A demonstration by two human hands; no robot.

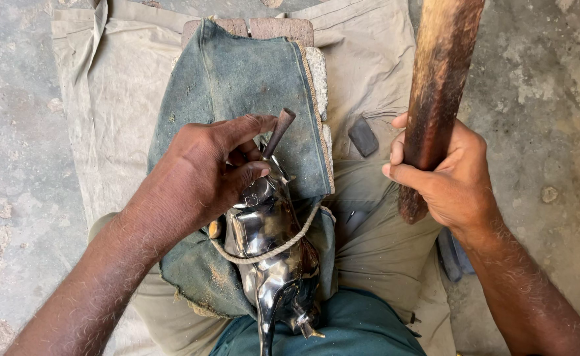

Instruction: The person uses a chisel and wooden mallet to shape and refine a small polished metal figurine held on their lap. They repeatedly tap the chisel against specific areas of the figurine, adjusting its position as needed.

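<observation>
Shiny metal figure [273, 254] lies near, on the denim cloth [237, 86] over the lap, with a rope [283, 245] looped across it. Left hand [214, 168] has its grip pinched round a small punch [278, 132] set on the figure. Right hand [445, 175] is clenched on a wooden mallet [438, 86], raised to the right. Farther out, a beige sheet [112, 79] covers the concrete floor [13, 132].

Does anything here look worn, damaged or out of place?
The blue denim cloth under the shiny metal figure is frayed and ragged at its lower edge and dusty. A small dark block lies loose on the beige cloth. Otherwise nothing stands out.
</observation>
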